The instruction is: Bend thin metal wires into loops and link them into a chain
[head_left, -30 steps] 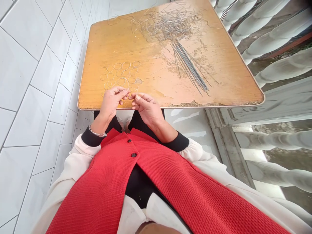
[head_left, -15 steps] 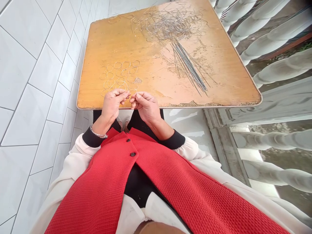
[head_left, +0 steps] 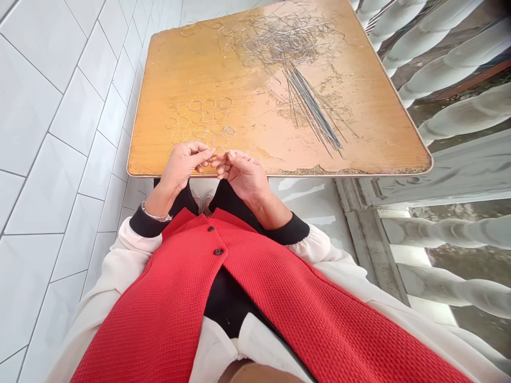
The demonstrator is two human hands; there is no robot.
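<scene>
My left hand (head_left: 186, 162) is closed in a pinch above the table's near edge, thumb against forefinger at a thin wire (head_left: 219, 150). Facing it, my right hand (head_left: 245, 173) pinches the other side of this wire, its remaining fingers curled. The wire is so fine that its full shape between my fingertips is hard to make out. Just beyond my hands, several thin wire rings (head_left: 195, 117) lie in loose rows. A small patch of tiny bits (head_left: 228, 130) sits at the right of the rings.
A worn wooden table (head_left: 159, 69) carries a bundle of straight wires (head_left: 311, 106) and a tangled heap of wire (head_left: 287, 40) farther back. White tiles (head_left: 35, 90) flank the left side; a white balustrade (head_left: 447, 117) runs along the right.
My right hand has shifted slightly right and its thumb tip has moved a little away from my left hand. The left hand keeps its pinch. The view has tilted slightly.
</scene>
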